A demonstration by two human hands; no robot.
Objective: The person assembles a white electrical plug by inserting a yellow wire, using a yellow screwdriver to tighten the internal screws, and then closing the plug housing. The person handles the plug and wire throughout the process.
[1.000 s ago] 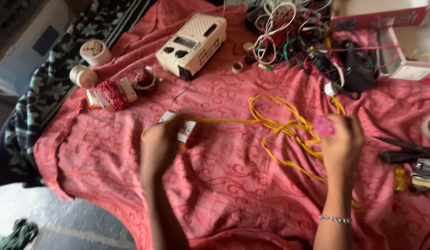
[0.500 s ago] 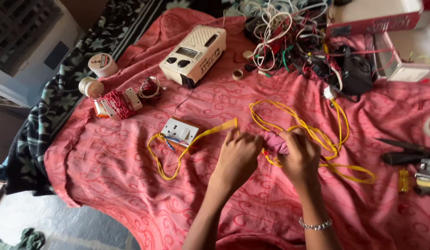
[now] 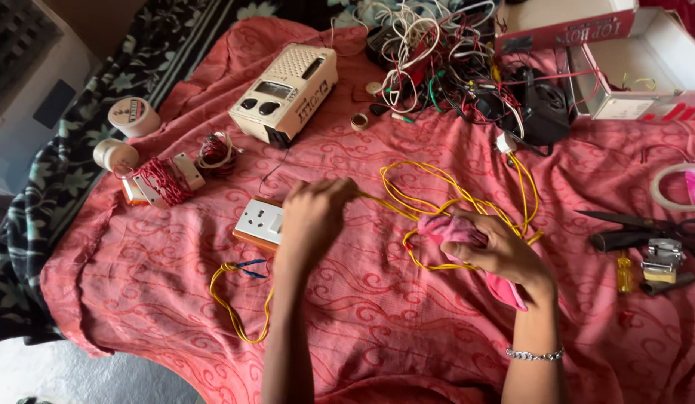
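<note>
Over the red patterned bedspread (image 3: 437,329), the left hand (image 3: 311,217) pinches the long yellow insulated wire (image 3: 452,198) beside a white switch socket plate (image 3: 259,222). The right hand (image 3: 497,251) is closed around a crumpled pink cloth (image 3: 456,230).

The left hand (image 3: 314,213) is held with fingers curled shut, while the right hand (image 3: 497,251), just beside it, is closed with a bracelet at its wrist.
</note>
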